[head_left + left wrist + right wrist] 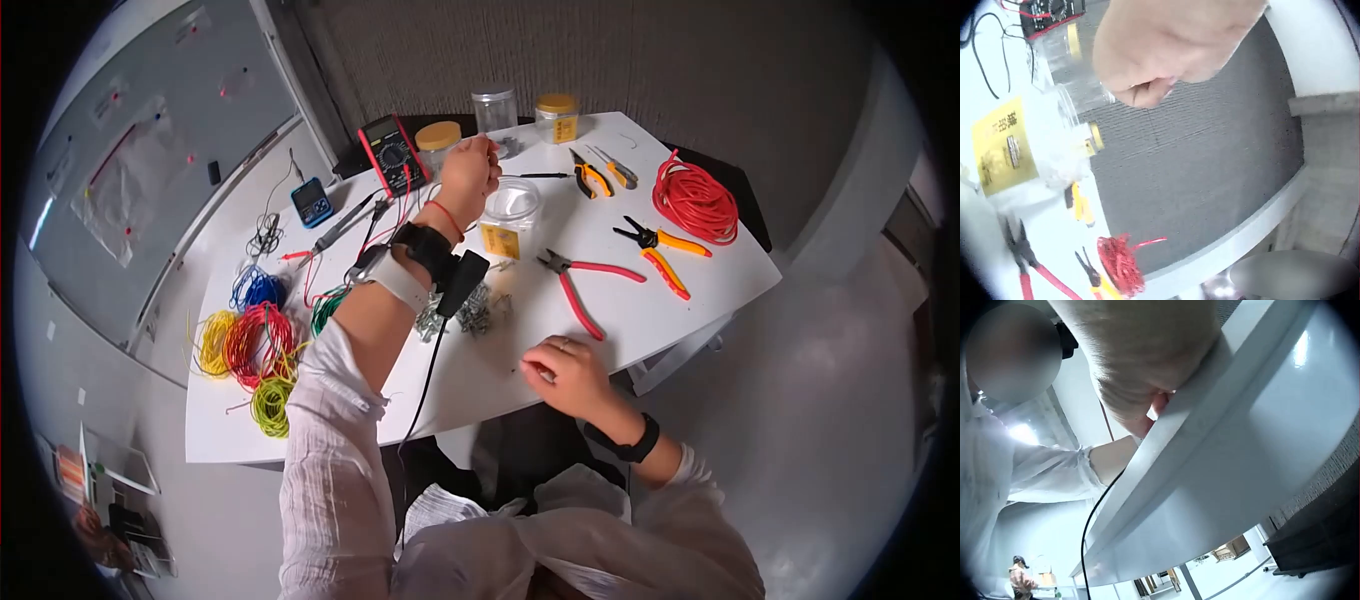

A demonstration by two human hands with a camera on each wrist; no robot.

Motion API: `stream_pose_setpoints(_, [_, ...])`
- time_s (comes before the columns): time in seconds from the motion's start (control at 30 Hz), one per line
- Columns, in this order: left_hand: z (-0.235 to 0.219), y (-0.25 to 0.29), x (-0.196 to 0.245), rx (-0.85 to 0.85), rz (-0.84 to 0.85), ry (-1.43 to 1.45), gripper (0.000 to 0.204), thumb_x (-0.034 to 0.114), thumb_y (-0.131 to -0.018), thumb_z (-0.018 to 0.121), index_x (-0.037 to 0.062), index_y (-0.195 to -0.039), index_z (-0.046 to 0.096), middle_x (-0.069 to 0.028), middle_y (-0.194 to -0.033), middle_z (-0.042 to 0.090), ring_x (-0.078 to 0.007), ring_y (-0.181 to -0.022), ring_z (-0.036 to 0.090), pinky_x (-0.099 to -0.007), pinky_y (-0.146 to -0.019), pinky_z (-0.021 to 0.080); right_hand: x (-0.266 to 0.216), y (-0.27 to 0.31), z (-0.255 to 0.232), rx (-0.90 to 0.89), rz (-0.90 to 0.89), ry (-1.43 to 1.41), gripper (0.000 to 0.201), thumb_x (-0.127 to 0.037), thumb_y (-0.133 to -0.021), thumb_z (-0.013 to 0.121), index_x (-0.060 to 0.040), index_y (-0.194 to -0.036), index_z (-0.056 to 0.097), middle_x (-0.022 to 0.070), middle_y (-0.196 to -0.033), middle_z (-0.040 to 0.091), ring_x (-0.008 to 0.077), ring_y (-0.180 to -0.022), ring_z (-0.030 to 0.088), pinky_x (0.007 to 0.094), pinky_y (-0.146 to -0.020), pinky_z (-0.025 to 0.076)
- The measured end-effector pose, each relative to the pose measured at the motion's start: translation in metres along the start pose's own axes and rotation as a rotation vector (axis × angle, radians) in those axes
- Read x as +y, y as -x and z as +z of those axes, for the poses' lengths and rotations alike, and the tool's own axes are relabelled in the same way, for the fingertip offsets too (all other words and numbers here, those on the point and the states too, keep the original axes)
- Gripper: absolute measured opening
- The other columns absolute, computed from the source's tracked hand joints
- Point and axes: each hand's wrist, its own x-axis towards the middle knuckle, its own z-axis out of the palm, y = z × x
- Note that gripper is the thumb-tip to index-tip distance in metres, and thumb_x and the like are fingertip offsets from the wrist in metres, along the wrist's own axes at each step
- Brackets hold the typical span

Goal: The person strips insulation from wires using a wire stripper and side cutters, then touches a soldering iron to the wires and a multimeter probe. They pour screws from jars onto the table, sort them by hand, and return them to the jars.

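My left hand (468, 172) is raised over the back of the table with its fingers curled in. It is above an open clear jar (512, 203) with a yellow label; a silver-lidded jar (494, 108) stands just behind. In the left wrist view the palm side of the left hand (1172, 53) hides whatever may be between the fingers, so I cannot tell if it holds anything. At the front edge my right hand (568, 375) rests on the table, fingers loosely bent. Small metal pieces (474, 312) lie in a pile under the left forearm.
Red-handled cutters (575, 280), wire strippers (660, 250), yellow-black pliers (592, 178) and a red wire coil (696, 200) lie right. A multimeter (395, 158) and yellow-lidded jars (557, 118) stand at the back. Coloured wire bundles (258, 345) fill the left side.
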Motion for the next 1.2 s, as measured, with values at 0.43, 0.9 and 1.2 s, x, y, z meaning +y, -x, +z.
stream_pose_setpoints(0.43, [-0.006,-0.017,-0.044,-0.288,0.683,-1.173,0.014,0.014,-0.08,0.059,0.002,-0.087,0.059,-0.0107,-0.079,0.061,-0.0201,-0.07,0.061,-0.0283,-0.067,0.048,0.005,0.003,0.007,0.021,-0.096,0.067,0.009,-0.009,-0.07,0.062,-0.0073,-0.073,0.054,0.0063,-0.066,0.055,0.0233,-0.064,0.057,0.0333,-0.056,0.048])
stream_pose_setpoints(0.9, [-0.006,0.003,-0.015,-0.118,0.722,-1.139,0.015,0.003,-0.08,0.046,-0.0006,-0.088,0.058,-0.0211,-0.083,0.06,-0.0379,-0.08,0.057,-0.0426,-0.071,0.045,-0.001,-0.003,0.007,-0.056,0.002,0.101,0.008,-0.009,-0.07,0.064,-0.0072,-0.074,0.058,0.0047,-0.067,0.055,0.0205,-0.058,0.056,0.031,-0.054,0.046])
stream_pose_setpoints(1.2, [-0.016,-0.031,-0.051,-0.391,0.605,-1.624,0.015,0.015,-0.08,0.051,0.0046,-0.09,0.056,-0.0208,-0.091,0.055,-0.0376,-0.089,0.053,-0.0425,-0.08,0.043,0.001,0.0,0.009,-0.077,0.029,0.161,0.008,-0.013,-0.071,0.064,-0.0086,-0.075,0.059,0.0034,-0.068,0.055,0.0196,-0.058,0.056,0.031,-0.056,0.046])
